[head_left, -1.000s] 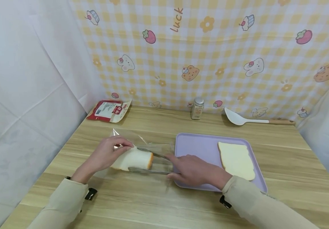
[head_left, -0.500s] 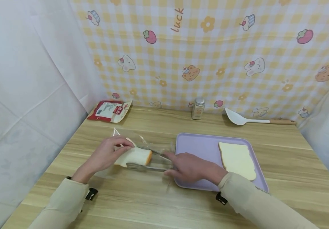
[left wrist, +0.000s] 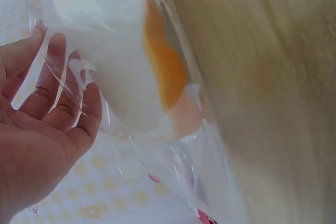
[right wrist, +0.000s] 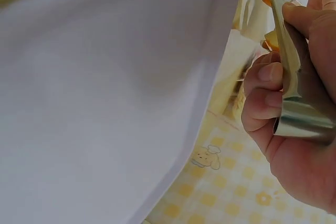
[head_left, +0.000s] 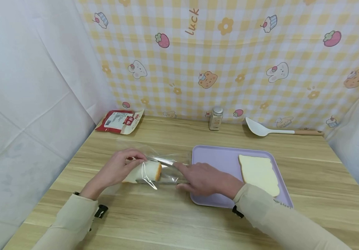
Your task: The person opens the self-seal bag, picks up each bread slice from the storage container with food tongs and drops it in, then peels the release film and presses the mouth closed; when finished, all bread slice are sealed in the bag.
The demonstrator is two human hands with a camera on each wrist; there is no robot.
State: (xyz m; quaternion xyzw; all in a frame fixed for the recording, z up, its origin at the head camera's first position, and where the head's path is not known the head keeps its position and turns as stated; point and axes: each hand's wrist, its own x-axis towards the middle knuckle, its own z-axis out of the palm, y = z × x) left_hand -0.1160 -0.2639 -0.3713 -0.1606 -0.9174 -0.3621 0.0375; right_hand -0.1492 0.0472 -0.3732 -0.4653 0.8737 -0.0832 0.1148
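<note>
My left hand [head_left: 118, 168] pinches the edge of a clear plastic bag [left wrist: 210, 156], thumb against the fingers. Inside the bag lies white bread [head_left: 135, 172] with an orange-brown crust, partly hidden by the left hand. My right hand [head_left: 204, 180] grips metal tongs [head_left: 164, 161], whose two arms reach into the bag, one on each side of the bread. In the right wrist view the fingers curl round the bent end of the tongs [right wrist: 304, 111]. Right of the bag, a bread slice [head_left: 259, 175] lies flat on a lilac tray [head_left: 215, 156], partly under the right forearm.
A red and cream food packet [head_left: 119, 121] lies at the back left of the wooden table [head_left: 154, 222]. Along the back stand a glass shaker [head_left: 216, 119] and, further right, a white ladle [head_left: 260, 130] with a wooden handle. A checked curtain [head_left: 179, 62] hangs behind.
My right hand has moved slightly left with the tongs, and the bread's crust end has shifted left too. A shiny fold of the bag now lies across the bread. The left hand stays almost still.
</note>
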